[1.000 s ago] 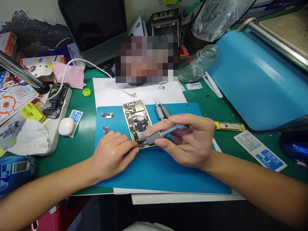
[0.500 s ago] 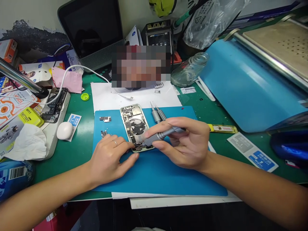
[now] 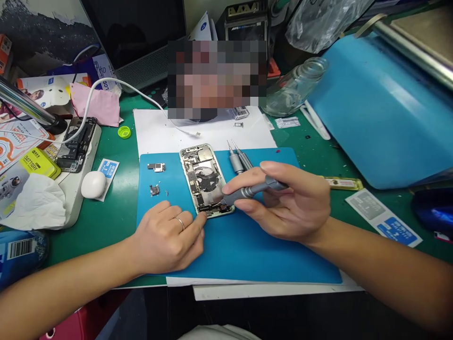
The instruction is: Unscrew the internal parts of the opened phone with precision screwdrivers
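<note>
An opened smartphone (image 3: pixel 208 177) lies on a blue mat (image 3: pixel 244 255), its inner parts exposed. My right hand (image 3: pixel 283 203) is closed around a grey screwdriver (image 3: pixel 253 189), whose low end is over the phone's bottom part; the tip is hard to make out. At the phone's lower left corner, the index fingertip of my left hand (image 3: pixel 173 236) presses on the edge, with the other fingers curled under. Two more screwdrivers (image 3: pixel 239 158) lie right of the phone. Left of it are a small metal part (image 3: pixel 156 167), a small dark part (image 3: pixel 155 190) and tiny pieces.
A white cable (image 3: pixel 141 97) runs onto white paper (image 3: pixel 148 132) behind the mat. A glass jar (image 3: pixel 297 89) lies tilted at the back right. At left are a white earbud case (image 3: pixel 93 184), a second opened phone (image 3: pixel 76 146) and boxes. A blurred-out area hides the back middle.
The left index finger has moved onto the phone's lower corner, and the left thumb has tucked in. The small dark part now shows fully. The view has shifted slightly; the screwdriver stays over the phone.
</note>
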A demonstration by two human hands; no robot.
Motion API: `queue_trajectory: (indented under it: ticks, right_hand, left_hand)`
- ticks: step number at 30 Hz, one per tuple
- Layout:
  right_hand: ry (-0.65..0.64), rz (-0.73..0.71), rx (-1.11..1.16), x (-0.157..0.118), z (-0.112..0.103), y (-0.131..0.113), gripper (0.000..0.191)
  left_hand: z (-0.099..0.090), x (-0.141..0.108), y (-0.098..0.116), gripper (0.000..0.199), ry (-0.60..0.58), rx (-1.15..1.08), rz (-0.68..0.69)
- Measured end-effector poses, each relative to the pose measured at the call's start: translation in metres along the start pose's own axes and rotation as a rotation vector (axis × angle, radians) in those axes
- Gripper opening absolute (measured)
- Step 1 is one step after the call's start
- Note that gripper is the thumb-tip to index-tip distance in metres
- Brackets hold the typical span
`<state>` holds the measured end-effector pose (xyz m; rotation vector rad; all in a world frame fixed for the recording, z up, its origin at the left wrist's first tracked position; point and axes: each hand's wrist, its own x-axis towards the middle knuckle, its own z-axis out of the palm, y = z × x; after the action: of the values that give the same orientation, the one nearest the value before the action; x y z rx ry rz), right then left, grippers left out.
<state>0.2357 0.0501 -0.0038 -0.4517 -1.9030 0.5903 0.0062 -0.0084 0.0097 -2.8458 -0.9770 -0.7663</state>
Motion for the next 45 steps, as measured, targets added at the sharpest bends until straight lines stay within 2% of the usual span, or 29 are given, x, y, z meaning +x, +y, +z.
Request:
queue_trajectory:
  ticks: [5,15,18,24,27,30,34,36,45]
  right_hand:
    - [-0.089,-0.046,-0.001,-0.0013,-0.0002,-0.0025,0.076]
    - [-0.170,-0.060,0.027,-0.0016,0.0050,-0.0035,0.070]
    - [-0.181,-0.036,0.008,-0.0031,0.0060,-0.0032,0.060]
    - [-0.228,0.078,-0.051,-0.0039,0.0040,-0.0073,0.027]
    - [-0.264,0.110,-0.072,-0.0032,0.0029,-0.0088,0.020]
    - [-0.265,0.083,-0.075,-0.0039,0.0034,-0.0072,0.027]
    - [-0.238,-0.013,-0.039,-0.0056,0.0053,-0.0029,0.055]
    - [-0.242,-0.033,-0.039,-0.0057,0.0056,-0.0018,0.064]
    - [-0.274,-0.095,-0.018,0.0002,0.0033,-0.0049,0.065]
  left_hand:
    - [0.0006,-0.0005,0.0013,0.023,-0.019,0.011,0.004]
    - [0.0033,-0.0009,-0.0004,0.026,-0.069,0.050,-0.033]
    - [0.0036,-0.0014,-0.0006,0.025,-0.067,0.053,-0.034]
    - [0.0047,-0.0015,-0.0016,0.023,-0.067,0.039,-0.035]
    - [0.0043,-0.0013,-0.0017,0.023,-0.070,0.034,-0.036]
    - [0.0040,-0.0009,-0.0014,0.024,-0.070,0.031,-0.041]
    - [0.0041,-0.0006,-0.0010,0.024,-0.072,0.030,-0.042]
    - [0.0044,-0.0008,-0.0009,0.024,-0.073,0.027,-0.041]
    - [0.0054,-0.0027,-0.0012,0.024,-0.065,0.027,-0.048]
